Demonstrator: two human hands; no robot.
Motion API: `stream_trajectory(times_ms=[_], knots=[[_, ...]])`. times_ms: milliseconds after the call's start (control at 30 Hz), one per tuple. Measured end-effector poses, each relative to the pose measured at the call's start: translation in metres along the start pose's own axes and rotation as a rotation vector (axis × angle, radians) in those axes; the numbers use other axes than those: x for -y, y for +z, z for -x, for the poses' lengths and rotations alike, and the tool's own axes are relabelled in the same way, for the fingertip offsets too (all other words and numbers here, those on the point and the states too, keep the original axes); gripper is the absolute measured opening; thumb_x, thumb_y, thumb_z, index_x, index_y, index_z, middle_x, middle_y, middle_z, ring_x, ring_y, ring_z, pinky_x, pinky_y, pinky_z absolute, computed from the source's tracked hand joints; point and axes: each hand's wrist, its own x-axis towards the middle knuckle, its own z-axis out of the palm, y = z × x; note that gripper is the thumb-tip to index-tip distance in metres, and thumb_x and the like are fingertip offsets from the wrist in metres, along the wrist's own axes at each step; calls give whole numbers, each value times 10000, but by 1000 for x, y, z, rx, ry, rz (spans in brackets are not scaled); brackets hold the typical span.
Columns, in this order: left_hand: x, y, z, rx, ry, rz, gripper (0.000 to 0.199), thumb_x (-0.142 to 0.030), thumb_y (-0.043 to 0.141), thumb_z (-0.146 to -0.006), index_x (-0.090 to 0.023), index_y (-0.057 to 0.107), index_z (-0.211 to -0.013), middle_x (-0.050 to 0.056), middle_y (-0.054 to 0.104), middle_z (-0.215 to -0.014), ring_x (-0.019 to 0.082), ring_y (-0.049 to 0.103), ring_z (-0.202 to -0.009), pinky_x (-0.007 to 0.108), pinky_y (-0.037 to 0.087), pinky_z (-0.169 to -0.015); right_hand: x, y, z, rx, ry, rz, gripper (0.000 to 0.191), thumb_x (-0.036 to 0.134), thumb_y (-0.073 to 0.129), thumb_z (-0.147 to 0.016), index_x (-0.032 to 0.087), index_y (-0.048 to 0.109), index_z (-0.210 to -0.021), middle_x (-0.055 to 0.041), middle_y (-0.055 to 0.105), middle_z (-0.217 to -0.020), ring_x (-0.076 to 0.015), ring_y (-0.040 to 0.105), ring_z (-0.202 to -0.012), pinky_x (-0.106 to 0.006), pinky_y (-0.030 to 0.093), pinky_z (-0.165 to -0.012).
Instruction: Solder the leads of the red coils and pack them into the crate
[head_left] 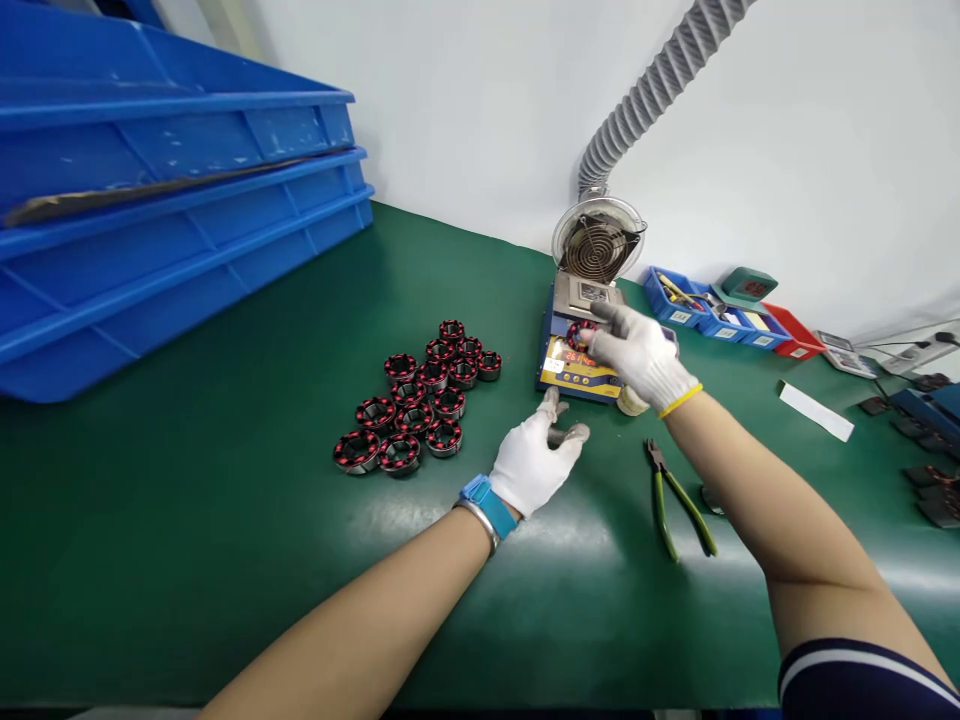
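Note:
My right hand (637, 360), in a white glove with a yellow cuff, pinches a red-and-black ring-shaped motor stator (580, 336) between thumb and fingers. It holds the ring in front of a blue-and-yellow bench unit (585, 380) with a lit red display and a metal top. My left hand (536, 455), also gloved in white, is empty, its thumb and fingers apart just below the front of that unit. To its left, several similar stators (411, 418) stand close together in slanting rows on the green table (262, 560).
Green-handled pliers (667, 500) lie below my right forearm. A round fan (598, 248) with a grey hose (660, 85) stands behind the unit. Blue crates (187, 230) are stacked at left. Small blue bins (675, 300), a red bin (791, 335) and a white strip (816, 410) are at right.

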Motion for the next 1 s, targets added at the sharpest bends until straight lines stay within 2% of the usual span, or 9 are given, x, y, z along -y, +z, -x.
stream_trajectory(times_ms=[100,200,333,467,533,633,733,867,1000], knots=[[-5,-5,2,-72,13,-79,467,-414,544,-872,-176,528,-1274,102,669,-1164,220,680,-912,309,520,-840,2,23,38,96,67,-61,597,442,732,-711,257,580,-1258,-27,701,-1010,-237,664,-919,-422,532,-885],[-1,-9,1,-143,9,-129,437,-366,477,-903,-145,523,-1277,132,659,-1176,255,645,-1044,334,499,-902,7,26,61,215,90,-156,440,492,707,-740,254,659,-1107,-27,712,-944,-222,679,-856,-370,570,-797],[11,-7,-2,-182,71,-130,439,-323,431,-903,-100,530,-1268,163,600,-1268,258,584,-1160,338,468,-971,11,11,64,476,295,-330,381,575,592,-817,198,646,-805,-41,688,-688,-169,663,-622,-285,575,-585],[15,-2,-4,-170,163,-113,448,-327,471,-876,-131,535,-1273,117,655,-1189,220,645,-1041,314,502,-916,8,-2,51,554,470,-337,242,394,705,-754,183,621,-839,-24,678,-687,-119,622,-547,-221,540,-528],[11,-3,-5,-257,154,-172,479,-365,516,-859,-135,531,-1279,109,667,-1165,225,645,-1028,337,496,-927,6,-7,37,478,427,-256,260,334,710,-736,191,640,-942,-27,690,-752,-128,637,-598,-231,545,-562],[6,-10,-10,-413,160,-380,543,-411,550,-828,-102,530,-1275,149,615,-1237,277,576,-1137,427,417,-1025,6,-16,2,146,255,-4,368,342,693,-728,206,642,-1066,-23,698,-881,-163,663,-754,-292,559,-712],[6,-16,-15,-440,156,-633,664,-452,559,-796,-82,469,-1340,180,462,-1404,349,413,-1297,528,245,-1122,4,-24,-41,-133,70,239,407,359,652,-742,208,632,-1119,-22,690,-995,-198,645,-929,-368,511,-886],[12,-19,-19,-391,50,-864,821,-513,576,-748,-32,402,-1389,224,347,-1471,415,261,-1368,571,119,-1141,-5,-24,-84,-218,0,407,415,377,605,-767,202,613,-1143,-45,676,-1069,-229,618,-1019,-409,472,-946],[18,-19,-19,-336,16,-945,859,-521,568,-737,29,396,-1374,265,355,-1447,418,246,-1371,547,99,-1152,-12,-19,-97,-200,-2,523,410,392,577,-786,244,598,-1168,-52,662,-1113,-265,603,-1055,-454,470,-940]])
